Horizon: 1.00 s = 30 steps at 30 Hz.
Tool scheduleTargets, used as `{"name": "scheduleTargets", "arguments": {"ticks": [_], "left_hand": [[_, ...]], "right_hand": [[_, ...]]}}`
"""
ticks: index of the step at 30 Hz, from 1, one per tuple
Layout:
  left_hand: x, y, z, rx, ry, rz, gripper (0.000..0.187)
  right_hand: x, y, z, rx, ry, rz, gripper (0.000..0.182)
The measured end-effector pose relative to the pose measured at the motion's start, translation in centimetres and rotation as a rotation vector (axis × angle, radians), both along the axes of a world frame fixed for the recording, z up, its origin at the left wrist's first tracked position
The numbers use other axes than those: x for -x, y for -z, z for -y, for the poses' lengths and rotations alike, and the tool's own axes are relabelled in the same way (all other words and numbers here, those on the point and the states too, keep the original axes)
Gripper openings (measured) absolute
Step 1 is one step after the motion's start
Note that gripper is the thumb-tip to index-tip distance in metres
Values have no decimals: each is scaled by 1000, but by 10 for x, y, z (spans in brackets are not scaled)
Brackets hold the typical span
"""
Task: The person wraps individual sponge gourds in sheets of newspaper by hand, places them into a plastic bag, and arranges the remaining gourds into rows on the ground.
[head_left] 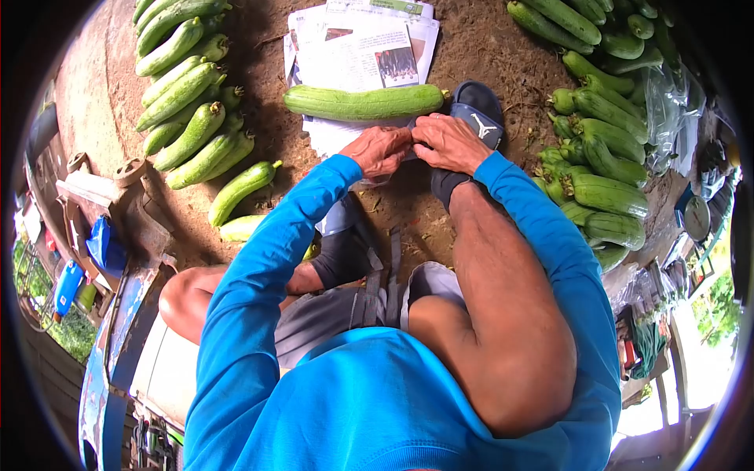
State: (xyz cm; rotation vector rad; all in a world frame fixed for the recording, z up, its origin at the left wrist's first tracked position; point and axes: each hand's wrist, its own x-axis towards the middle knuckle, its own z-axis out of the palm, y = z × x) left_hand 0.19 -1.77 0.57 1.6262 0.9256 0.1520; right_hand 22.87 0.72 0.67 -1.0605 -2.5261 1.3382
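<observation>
One long ridged green gourd (pixel 364 103)

I see a row of green gourds (pixel 188 110) lying on the dirt at my left, another heap of gourds (pixel 601 149) at my right, a blue sandal (pixel 477 110), and a blue bottle (pixel 67 286) far left.

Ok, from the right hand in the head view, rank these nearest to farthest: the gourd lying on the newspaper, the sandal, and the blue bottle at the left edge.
1. Sandal: just above the right hand, nearly touching it.
2. Gourd on the newspaper: up and to the left, lying crosswise past both hands.
3. Blue bottle: far off at the left edge, beyond the person's left knee.
</observation>
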Motion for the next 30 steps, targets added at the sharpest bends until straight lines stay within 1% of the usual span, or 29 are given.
{"name": "scheduleTargets", "arguments": {"ticks": [3,6,8,9,11,12,14,15,17,18,20,24,26,27,29,30], "left_hand": [[-1,1,0,22,-11,-13,30],[1,3,-3,-33,1,43,26],[4,3,-7,65,72,33,23],[5,9,-6,65,72,32,23],[7,19,-2,-23,78,82,20],[6,20,-1,-23,76,80,20],[2,20,1,-19,65,2,19],[0,21,2,-18,66,3,19],[-3,22,6,-111,21,-21,21],[-4,22,7,-111,22,-21,21],[-6,21,7,-56,-41,-32,26],[-6,32,8,8,-79,-43,32],[3,49,16,-122,43,-14,48],[3,43,12,-122,42,-17,48],[4,18,-6,77,118,-89,47],[5,13,-9,78,121,-91,47]], "right_hand": [[1,-1,-1,9,-7,28,17],[1,-1,-1,-7,-6,32,17],[1,-1,-1,-2,-2,31,18],[2,-2,-2,-1,-2,30,18],[3,-3,-2,13,5,61,18],[3,-2,-2,13,4,59,18],[2,-2,-1,-22,-11,45,19],[1,-2,-2,-21,-10,46,19],[1,0,-2,-22,-45,61,19],[1,0,-3,-22,-44,61,19],[1,0,-4,-13,-75,30,19],[0,1,-5,-16,-110,1,18],[1,1,-2,-44,-61,14,17],[1,1,-2,-45,-62,12,17],[1,2,1,-79,-26,-3,16],[1,2,1,-77,-23,-5,16]]}}
